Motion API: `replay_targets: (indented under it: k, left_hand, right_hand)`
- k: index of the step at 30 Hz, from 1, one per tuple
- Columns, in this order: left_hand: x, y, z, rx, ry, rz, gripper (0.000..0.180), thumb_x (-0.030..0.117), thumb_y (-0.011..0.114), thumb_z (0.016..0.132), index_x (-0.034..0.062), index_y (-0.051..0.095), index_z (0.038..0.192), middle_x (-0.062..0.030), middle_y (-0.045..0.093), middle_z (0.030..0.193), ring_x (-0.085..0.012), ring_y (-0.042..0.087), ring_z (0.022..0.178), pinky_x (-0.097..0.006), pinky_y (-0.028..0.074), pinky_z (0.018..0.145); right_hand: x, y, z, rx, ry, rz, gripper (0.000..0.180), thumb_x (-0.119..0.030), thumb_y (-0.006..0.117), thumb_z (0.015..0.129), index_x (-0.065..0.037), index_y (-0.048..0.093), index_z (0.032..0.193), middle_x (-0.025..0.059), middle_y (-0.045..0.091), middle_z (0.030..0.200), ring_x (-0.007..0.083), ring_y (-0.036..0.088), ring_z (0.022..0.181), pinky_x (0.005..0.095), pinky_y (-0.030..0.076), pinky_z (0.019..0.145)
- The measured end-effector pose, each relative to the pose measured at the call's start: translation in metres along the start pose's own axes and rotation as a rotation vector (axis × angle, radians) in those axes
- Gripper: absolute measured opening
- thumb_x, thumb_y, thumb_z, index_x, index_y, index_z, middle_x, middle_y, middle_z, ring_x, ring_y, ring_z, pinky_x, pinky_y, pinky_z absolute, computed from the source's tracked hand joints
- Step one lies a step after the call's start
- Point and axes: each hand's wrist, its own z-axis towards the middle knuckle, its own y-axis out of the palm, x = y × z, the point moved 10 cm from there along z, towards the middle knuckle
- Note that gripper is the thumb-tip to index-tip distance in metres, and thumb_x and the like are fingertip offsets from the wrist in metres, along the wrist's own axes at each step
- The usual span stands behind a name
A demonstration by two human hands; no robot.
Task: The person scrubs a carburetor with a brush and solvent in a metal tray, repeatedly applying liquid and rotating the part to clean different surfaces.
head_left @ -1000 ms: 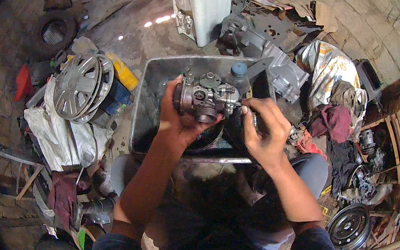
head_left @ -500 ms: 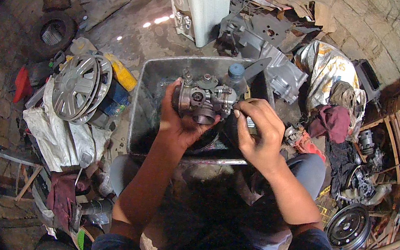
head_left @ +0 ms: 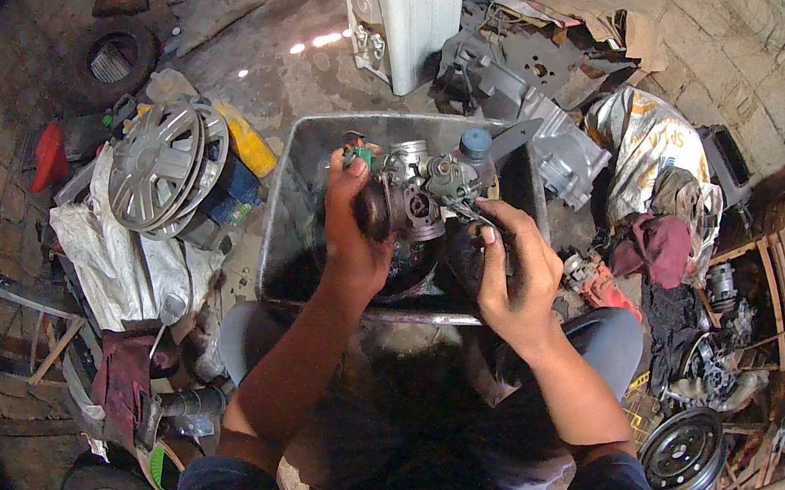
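Two bare hands are shown at work over a grey metal tub [head_left: 292, 194] set on the floor. The left hand [head_left: 352, 230] is closed around a grimy carburettor [head_left: 411, 198], gripped from its nine o'clock side and held clear above the tub's interior. The right hand [head_left: 510, 278] is curled at the carburettor's four o'clock, its fingertips pinched on a thin tool or fitting whose tip is too small to be identified. The body is seen assembled, with a blue-capped bottle [head_left: 475, 149] just behind it at one o'clock. As a judgement, the work is placed at a middle stage: the part is out and in hand, while no loose pieces are visible as removed. At nine o'clock a wheel cover [head_left: 157, 165] is propped; at twelve o'clock a white plastic tank [head_left: 410, 19] is stood.
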Motion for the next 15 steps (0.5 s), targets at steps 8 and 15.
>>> replay_targets:
  k: [8, 15]
  left_hand:
    - [0.027, 0.008, -0.002, -0.053, 0.102, -0.054, 0.054, 0.030, 0.066, 0.093, 0.0147, 0.046, 0.141, -0.0119, 0.055, 0.135, -0.0263, 0.057, 0.123, -0.044, 0.049, 0.101]
    - [0.016, 0.013, -0.008, 0.151, -0.263, -0.280, 0.043, 0.034, 0.063, 0.093, 0.0183, 0.055, 0.132, -0.0044, 0.060, 0.123, -0.0204, 0.061, 0.113, -0.038, 0.051, 0.094]
  right_hand:
    - [-0.005, 0.002, -0.002, -0.053, -0.100, -0.034, 0.015, 0.009, 0.069, 0.086, 0.006, 0.067, 0.101, 0.0183, 0.072, 0.091, 0.0338, 0.073, 0.080, 0.0386, 0.056, 0.073]
    - [-0.002, 0.010, -0.001, -0.099, -0.094, -0.060, 0.018, 0.010, 0.069, 0.085, 0.006, 0.069, 0.102, 0.0191, 0.072, 0.091, 0.0339, 0.071, 0.078, 0.0391, 0.056, 0.071]
